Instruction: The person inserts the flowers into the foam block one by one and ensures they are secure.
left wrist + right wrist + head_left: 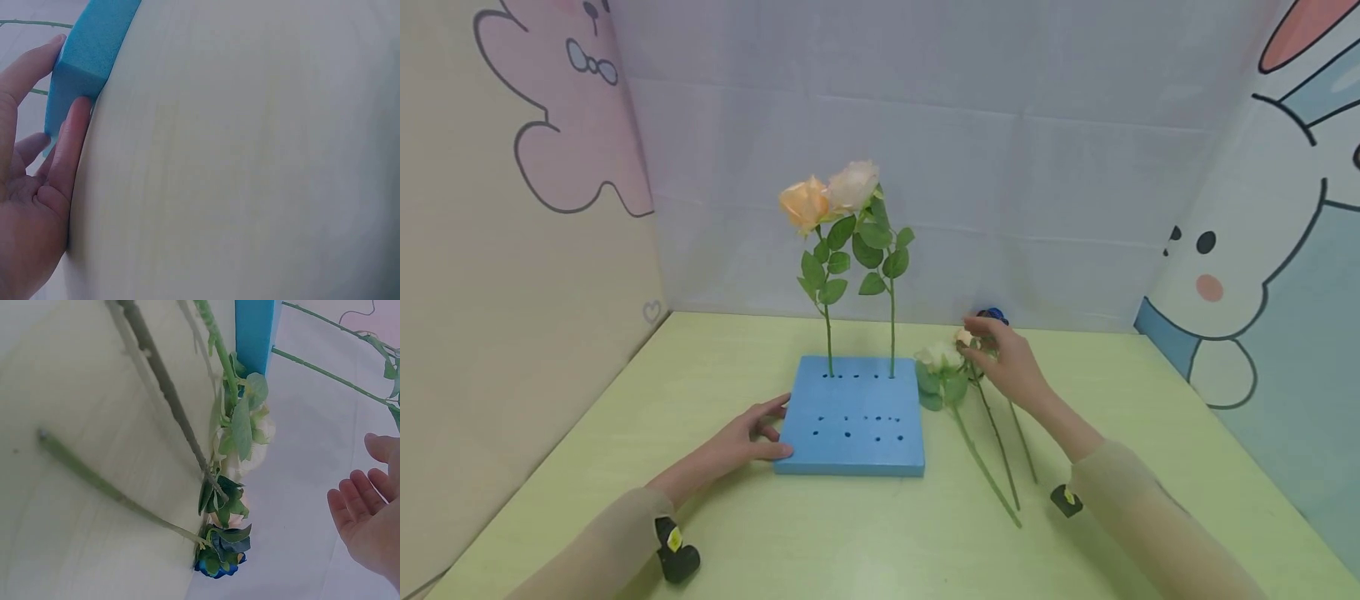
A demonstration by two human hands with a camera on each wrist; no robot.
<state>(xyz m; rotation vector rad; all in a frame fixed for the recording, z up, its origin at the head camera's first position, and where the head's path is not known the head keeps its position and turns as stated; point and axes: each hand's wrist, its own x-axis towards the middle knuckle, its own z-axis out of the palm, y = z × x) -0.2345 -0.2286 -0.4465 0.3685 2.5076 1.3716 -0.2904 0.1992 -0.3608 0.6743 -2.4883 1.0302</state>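
My left hand [741,442] touches the left side of a blue foam block [842,398] dotted with small holes, its thumb at the front corner. Two artificial roses stand upright in the block's back row: a peach rose [805,204] and a pale white rose [854,185]. Above the flowers lying right of the block hovers my right hand [1009,365], fingers bent loosely and nothing between them. Those flowers are a white rose [938,357], a pale peach rose [236,512] with a brown stem [165,384], and a blue rose [220,569], partly hidden by the hand in the head view.
Everything stands on a pale yellow-green table [722,533]. A pale cloth [1000,192] hangs behind it, and cartoon-printed panels [1240,275] border both sides. The lying stems point toward the front right. A black wrist device [676,552] sits at the left sleeve.
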